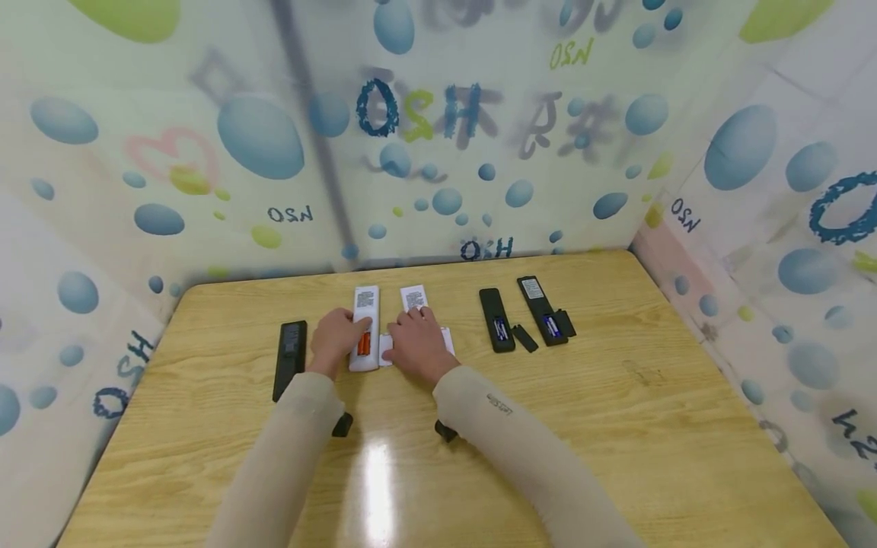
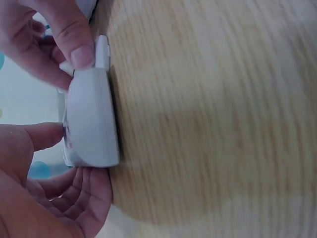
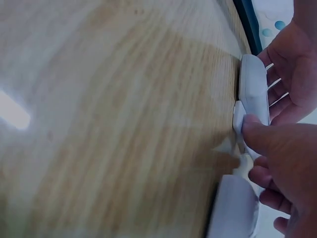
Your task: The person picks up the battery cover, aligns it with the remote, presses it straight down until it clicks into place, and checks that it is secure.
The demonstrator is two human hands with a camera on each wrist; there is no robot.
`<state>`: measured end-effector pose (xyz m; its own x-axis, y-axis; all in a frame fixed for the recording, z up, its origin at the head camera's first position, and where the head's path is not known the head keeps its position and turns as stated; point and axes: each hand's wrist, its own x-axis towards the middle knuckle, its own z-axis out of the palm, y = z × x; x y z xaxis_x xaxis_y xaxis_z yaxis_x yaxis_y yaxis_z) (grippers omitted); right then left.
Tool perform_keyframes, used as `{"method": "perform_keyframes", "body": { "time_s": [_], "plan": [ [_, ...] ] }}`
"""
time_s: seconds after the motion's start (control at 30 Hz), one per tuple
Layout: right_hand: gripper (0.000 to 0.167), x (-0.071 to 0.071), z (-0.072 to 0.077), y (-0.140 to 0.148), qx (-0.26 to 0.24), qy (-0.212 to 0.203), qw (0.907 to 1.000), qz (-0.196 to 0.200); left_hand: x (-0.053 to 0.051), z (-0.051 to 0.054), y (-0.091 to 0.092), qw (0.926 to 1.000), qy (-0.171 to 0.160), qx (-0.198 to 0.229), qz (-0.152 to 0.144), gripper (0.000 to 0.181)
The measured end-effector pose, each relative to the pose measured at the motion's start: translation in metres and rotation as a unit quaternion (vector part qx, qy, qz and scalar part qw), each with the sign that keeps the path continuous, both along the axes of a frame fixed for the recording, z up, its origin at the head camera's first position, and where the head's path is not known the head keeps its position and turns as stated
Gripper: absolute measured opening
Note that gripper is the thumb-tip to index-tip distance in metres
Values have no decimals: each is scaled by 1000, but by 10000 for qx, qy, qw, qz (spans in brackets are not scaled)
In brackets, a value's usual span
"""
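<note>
A white remote control [image 1: 366,301] lies back up on the table, with orange batteries [image 1: 364,343] in its uncovered compartment. My left hand [image 1: 334,339] holds it from the left, thumb by the batteries and fingers along the side; the left wrist view shows this remote [image 2: 91,121] end-on. Just right of it, my right hand [image 1: 419,344] pinches a small white battery cover [image 1: 386,351], seen close to the remote's edge in the right wrist view [image 3: 238,118]. A second white remote [image 1: 413,295] is partly hidden under my right hand, with a white piece [image 1: 448,339] beside it.
A black remote [image 1: 291,358] lies to the left. Two more black remotes, one [image 1: 495,312] nearer and one [image 1: 537,301] farther right, have open battery compartments, with loose black covers [image 1: 525,339] beside them. A patterned wall covering [image 1: 445,167] rises behind the wooden table [image 1: 658,426].
</note>
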<state>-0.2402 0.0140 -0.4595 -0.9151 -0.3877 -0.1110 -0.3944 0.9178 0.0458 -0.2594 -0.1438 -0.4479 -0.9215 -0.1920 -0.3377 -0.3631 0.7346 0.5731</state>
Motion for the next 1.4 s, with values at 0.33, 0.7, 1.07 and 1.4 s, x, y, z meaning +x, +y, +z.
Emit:
{"method": "perform_keyframes", "body": {
  "time_s": [0.33,0.7,1.07,1.4],
  "plan": [
    [49,1,6,-1,76,-35,9998,196,1,4,4,9992,-191,244,260,54],
    [32,1,8,-2,-594,102,9982,-21,-5,0,-2,9910,-575,1005,667,53],
    [23,1,9,1,-1281,-21,9914,-255,-14,-10,-17,9758,-536,1977,767,62],
    [19,8,30,1,-1329,99,9909,-171,-7,6,-19,9717,-275,2251,665,62]
  ]
}}
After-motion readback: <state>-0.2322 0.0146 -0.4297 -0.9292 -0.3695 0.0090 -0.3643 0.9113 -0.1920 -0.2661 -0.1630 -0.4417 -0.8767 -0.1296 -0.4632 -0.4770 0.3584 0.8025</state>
